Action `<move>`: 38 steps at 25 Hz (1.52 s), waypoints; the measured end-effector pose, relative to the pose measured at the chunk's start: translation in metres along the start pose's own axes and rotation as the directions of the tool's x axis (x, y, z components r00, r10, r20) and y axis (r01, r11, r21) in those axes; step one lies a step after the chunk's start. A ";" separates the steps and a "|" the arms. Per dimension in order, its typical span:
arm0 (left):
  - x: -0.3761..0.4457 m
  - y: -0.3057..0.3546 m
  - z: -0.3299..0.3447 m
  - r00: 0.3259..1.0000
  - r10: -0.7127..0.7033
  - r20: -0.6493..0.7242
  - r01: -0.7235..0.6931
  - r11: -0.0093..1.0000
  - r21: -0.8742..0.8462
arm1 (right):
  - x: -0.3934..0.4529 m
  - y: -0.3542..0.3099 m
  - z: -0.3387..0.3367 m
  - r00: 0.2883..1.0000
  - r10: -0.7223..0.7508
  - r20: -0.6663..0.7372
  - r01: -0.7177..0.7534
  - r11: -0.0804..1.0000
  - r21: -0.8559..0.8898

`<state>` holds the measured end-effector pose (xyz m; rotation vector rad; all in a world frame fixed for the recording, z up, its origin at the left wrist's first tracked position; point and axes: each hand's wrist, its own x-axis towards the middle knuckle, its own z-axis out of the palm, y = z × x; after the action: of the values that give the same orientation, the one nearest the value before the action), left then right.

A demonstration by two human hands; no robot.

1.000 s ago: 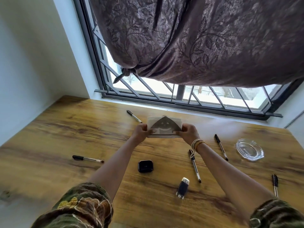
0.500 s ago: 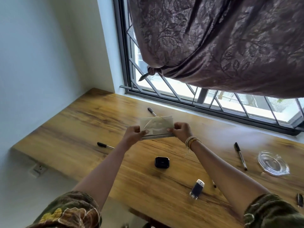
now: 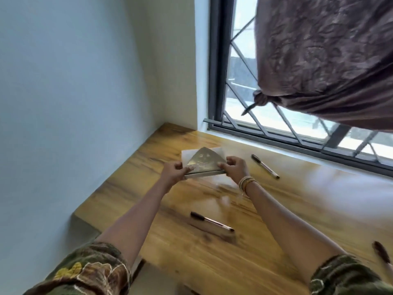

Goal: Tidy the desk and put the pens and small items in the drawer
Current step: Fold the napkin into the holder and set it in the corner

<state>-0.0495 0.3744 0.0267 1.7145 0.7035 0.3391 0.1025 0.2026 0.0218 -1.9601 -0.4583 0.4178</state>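
A blurred dark pen (image 3: 381, 254) is cut off at the right edge.

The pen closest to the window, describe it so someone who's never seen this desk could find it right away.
Start at the barred window and drop to the wooden desk below its sill. The pen lies there, just right of the right hand. It alone lies beside the sill; the others lie nearer the person.

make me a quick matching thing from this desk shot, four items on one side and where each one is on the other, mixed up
Things:
1. napkin holder
2. pen by the window
3. pen between the forearms
4. knotted curtain

Places:
A. lying on the desk near the sill
B. hanging over the window
C. held by both hands
D. lying on the desk nearer the person

Pairs: 1-C, 2-A, 3-D, 4-B
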 end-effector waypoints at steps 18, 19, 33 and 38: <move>0.160 -0.032 -0.108 0.843 -0.099 -0.529 0.106 0.994 -0.018 | 0.164 -0.067 0.191 0.968 0.163 0.189 -0.146 0.984 -0.102; 0.166 -0.035 -0.109 0.822 -0.118 -0.558 0.109 0.993 -0.049 | 0.169 -0.067 0.195 0.965 0.141 0.221 -0.104 0.980 -0.169; 0.159 -0.040 -0.092 0.773 -0.035 -0.634 0.133 0.985 0.109 | 0.133 -0.051 0.186 0.908 -0.140 0.394 0.365 0.727 -0.582; 0.154 -0.035 -0.089 0.780 0.016 -0.625 0.152 0.965 0.214 | 0.116 -0.042 0.174 0.902 -0.164 0.399 0.400 0.667 -0.629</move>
<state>0.0095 0.5431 -0.0049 1.8132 1.3433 0.8201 0.1139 0.4117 -0.0207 -2.4985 -1.2782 0.3759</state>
